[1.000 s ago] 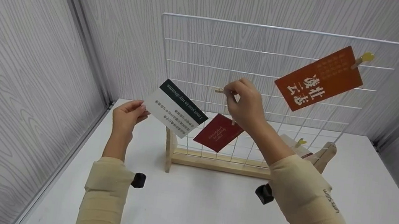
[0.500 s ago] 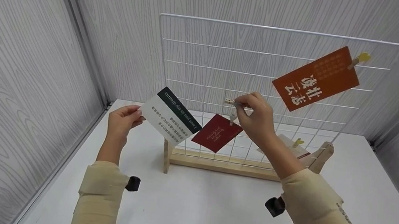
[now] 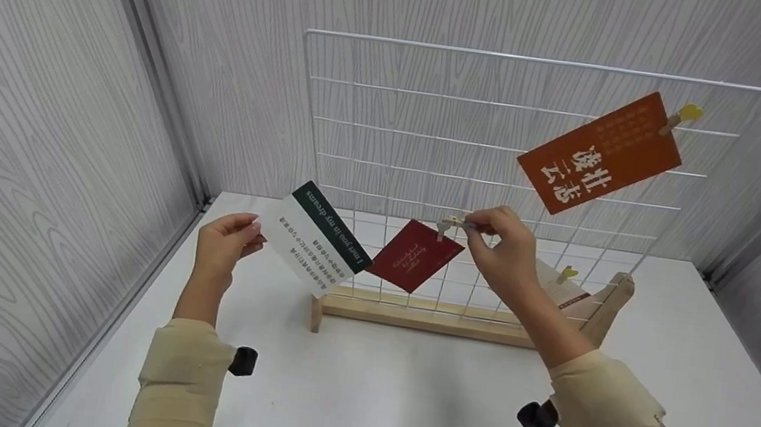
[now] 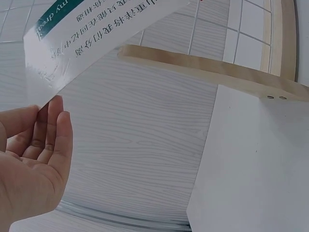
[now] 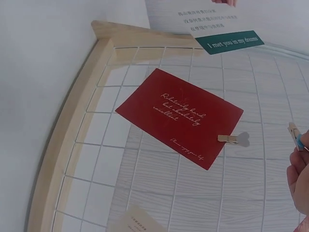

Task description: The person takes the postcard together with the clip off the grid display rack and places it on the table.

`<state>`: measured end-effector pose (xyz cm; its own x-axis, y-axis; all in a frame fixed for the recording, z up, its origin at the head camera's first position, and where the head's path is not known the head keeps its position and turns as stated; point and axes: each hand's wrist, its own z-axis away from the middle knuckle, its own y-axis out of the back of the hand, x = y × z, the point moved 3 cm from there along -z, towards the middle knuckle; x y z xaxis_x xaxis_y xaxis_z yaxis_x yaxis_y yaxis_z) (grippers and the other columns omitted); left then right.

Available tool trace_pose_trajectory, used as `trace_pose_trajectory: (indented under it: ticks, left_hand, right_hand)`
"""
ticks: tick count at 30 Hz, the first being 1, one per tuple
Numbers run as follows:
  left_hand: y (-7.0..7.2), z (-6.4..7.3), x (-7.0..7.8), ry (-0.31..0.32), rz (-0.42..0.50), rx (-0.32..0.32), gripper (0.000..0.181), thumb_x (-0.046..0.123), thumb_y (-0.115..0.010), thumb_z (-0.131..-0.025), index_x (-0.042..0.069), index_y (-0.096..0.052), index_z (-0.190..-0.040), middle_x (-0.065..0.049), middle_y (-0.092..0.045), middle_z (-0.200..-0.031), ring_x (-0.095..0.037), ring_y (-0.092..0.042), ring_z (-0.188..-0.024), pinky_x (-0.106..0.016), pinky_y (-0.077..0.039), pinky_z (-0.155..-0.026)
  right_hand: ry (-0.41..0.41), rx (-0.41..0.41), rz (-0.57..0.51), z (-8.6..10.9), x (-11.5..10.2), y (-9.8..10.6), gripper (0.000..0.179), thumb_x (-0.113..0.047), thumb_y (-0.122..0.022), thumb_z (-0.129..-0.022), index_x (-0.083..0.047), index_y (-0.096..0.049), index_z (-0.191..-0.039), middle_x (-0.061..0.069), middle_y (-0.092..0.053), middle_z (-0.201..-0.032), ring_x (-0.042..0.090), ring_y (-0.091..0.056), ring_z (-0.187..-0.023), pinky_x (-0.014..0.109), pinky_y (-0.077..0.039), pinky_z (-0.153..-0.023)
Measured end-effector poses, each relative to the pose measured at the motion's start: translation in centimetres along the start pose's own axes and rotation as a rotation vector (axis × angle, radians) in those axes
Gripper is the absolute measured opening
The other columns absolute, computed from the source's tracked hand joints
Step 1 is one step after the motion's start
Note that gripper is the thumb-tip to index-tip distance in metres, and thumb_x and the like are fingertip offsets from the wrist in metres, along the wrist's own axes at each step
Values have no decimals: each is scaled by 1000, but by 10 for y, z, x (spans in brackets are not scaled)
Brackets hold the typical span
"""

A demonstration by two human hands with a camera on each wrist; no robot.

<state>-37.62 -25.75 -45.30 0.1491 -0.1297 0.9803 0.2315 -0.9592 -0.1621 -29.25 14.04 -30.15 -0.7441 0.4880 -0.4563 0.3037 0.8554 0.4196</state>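
My left hand (image 3: 223, 244) pinches one corner of a white card (image 3: 296, 243) with a dark green band, held tilted in front of the wire grid's left side. The left wrist view shows the thumb and fingertips at the edge of this card (image 4: 91, 46). My right hand (image 3: 508, 252) pinches a small wooden clothespin (image 5: 293, 135) that has a bit of blue on it. It is apart from the red card (image 5: 181, 118), which hangs on the grid from another clothespin (image 5: 228, 138) with a grey heart-shaped end.
A white wire grid (image 3: 540, 61) stands in a wooden base (image 3: 425, 319) on the white table (image 3: 356, 401). An orange card (image 3: 601, 154) hangs at upper right by a yellow-topped clothespin (image 3: 684, 115). Lower right, a pale card (image 3: 561, 290) is partly behind my right arm.
Both hands have come lower. The right hand has shifted right and down with its clothespin; the left hand has lowered the white card slightly to the left.
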Motion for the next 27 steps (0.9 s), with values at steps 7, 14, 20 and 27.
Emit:
trace_pose_trajectory:
  ticks: [7,14,20,27]
  left_hand:
    - [20,-23,-37,4,-6,-10,26,13,-65,-76,5,-62,-101,-13,-60,-90,-25,-60,-77,-33,-49,-68]
    - [41,-41,-78,41,-92,-4,34,17,-64,-78,1,-58,-107,-17,-58,-95,-29,-59,-83,-36,-48,-70]
    - [53,-46,-107,21,-130,-15,47,34,-69,-71,8,-58,-108,-14,-58,-97,-24,-59,-82,-31,-49,-69]
    - [48,-27,-99,89,-144,-40,38,21,-64,-78,3,-56,-111,-17,-56,-99,-27,-58,-84,-33,-47,-72]
  right_hand:
    - [-61,-4,5,19,11,2,11,7,-59,-76,0,-60,-84,4,-56,-80,12,-52,-74,22,-45,-66]
    - [-91,-10,-16,37,22,1,11,6,-59,-76,-1,-60,-84,3,-56,-80,13,-53,-73,30,-47,-65]
    - [-130,-9,-26,50,28,0,10,5,-60,-76,-1,-61,-83,3,-57,-79,13,-54,-72,25,-46,-65]
    - [-159,5,-33,63,20,2,12,13,-60,-72,5,-60,-81,11,-58,-77,22,-55,-69,27,-46,-62]
